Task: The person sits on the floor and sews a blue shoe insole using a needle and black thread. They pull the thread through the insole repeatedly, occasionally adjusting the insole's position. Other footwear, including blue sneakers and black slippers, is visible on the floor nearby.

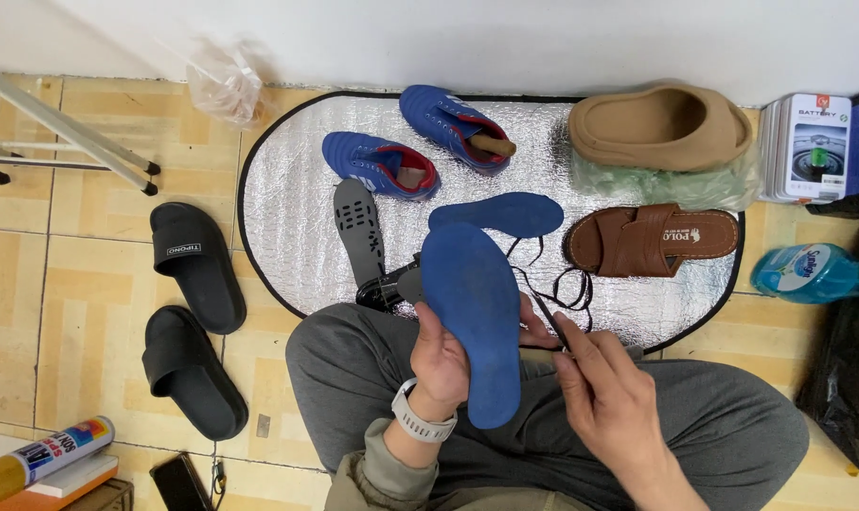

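Left hand (439, 364) is up over the lap, fingers wrapped around the edge of a blue insole (474, 322), holding it upright-ish with its toe end pointing toward the silver mat (287, 218). Right hand (609, 397) sits just beside the insole's right edge, fingers pinched shut on a thin dark tool (550, 320), its tip close against the insole. Black laces (566, 289) trail from there onto the mat's near edge. A second blue insole (495, 214) lies flat on the mat just beyond the held one, with a grey perforated insole (358, 227) to its left. Two blue shoes (420, 142) sit toward the mat's far edge, a tan clog (658, 125) at the far right corner, a brown sandal (652, 238) near the right edge. On the tiled floor (88, 284) off the mat's left edge, two black slides (194, 322).
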